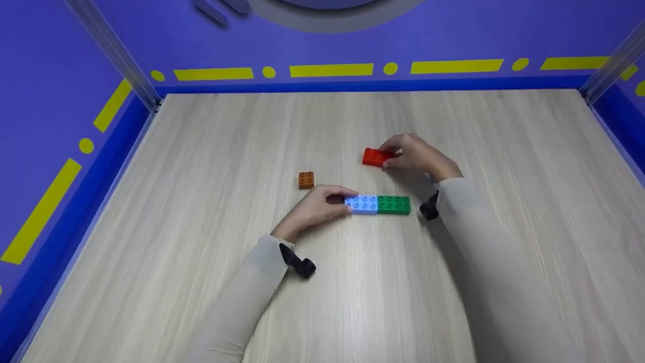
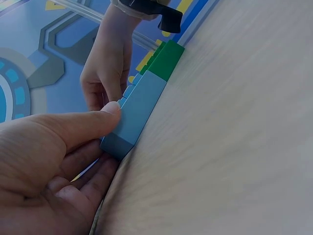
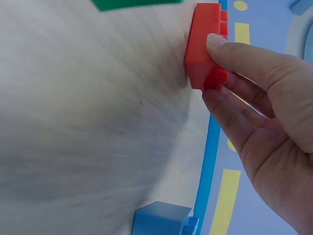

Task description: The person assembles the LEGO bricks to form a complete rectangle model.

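My left hand [image 1: 320, 205] grips the left end of a light blue building brick [image 2: 139, 105], the thumb on one side and fingers curled round the other. A green brick [image 1: 394, 204] sits flush end to end with it, both with studs up on the table. Farther back, my right hand [image 1: 415, 154] pinches a red brick [image 3: 203, 46] by its right end, between thumb and fingers, with its studs up. A small orange-brown brick [image 1: 306, 180] lies just behind the left hand.
A darker blue brick [image 3: 161, 219] shows at the bottom of the right wrist view; in the head view it is hidden. The wood-grain table [image 1: 227, 161] is bordered by blue panels [image 1: 327, 48] at the back and sides.
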### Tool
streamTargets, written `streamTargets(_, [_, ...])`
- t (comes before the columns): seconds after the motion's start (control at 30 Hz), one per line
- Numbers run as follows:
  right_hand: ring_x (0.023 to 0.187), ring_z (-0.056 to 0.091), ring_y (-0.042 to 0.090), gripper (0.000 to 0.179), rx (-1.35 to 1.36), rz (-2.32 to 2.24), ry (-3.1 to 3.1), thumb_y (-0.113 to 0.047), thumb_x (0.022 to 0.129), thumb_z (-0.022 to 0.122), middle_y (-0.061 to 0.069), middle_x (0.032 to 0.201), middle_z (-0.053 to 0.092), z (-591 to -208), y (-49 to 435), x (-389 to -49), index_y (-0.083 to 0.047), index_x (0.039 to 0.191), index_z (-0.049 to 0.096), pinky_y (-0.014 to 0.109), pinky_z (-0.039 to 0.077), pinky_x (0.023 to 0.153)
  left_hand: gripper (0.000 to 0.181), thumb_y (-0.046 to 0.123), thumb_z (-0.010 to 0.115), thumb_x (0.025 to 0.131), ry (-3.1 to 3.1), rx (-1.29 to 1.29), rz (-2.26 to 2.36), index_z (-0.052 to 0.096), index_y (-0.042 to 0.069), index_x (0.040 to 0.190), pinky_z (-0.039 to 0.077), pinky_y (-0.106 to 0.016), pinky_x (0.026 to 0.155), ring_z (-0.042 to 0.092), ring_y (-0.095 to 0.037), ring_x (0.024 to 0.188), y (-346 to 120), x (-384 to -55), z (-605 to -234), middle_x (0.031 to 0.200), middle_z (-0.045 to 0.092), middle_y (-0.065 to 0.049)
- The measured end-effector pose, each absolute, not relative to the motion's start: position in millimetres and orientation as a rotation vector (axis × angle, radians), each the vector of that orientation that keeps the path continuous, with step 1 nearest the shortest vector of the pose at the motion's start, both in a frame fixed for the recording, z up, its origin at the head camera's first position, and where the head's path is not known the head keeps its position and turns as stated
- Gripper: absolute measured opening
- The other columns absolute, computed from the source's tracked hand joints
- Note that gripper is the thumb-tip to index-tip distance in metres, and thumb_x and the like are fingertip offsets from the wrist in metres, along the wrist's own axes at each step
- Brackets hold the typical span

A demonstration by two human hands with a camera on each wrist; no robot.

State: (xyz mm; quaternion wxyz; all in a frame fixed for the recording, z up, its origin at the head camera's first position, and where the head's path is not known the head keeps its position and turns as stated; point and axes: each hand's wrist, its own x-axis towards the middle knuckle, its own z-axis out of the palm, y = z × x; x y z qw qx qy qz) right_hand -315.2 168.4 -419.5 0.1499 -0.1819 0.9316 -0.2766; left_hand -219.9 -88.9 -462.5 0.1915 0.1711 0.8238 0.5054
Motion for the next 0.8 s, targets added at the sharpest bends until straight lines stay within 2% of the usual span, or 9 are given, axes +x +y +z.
streamTargets(0.23, [0.116,0.053,0.027,0.039,-0.531,-0.835,2.663,-0.01,0.087,0.07,0.013,0.127,0.061,-419,172,-309,-0.007,0.125,0.064,0.045,0.043,0.104,0.036,0.014,0.071,0.086,2.332,0.493,1.423,0.068,0.021,0.121,0.039,-0.036,0.108,0.052,-0.015,0.122,-88,-220,-463,0.13,0.062,0.0])
streamTargets(0.8, [0.114,0.057,0.027,0.038,-0.696,-0.851,2.642,-0.01,0.085,0.072,0.012,0.122,0.064,-413,177,-292,-0.007,0.122,0.066,0.045,0.046,0.102,0.035,0.018,0.071,0.087,2.342,0.457,1.391,0.068,0.024,0.121,0.037,-0.035,0.109,0.05,-0.014,0.126,-88,-219,-462,0.132,0.06,0.002])
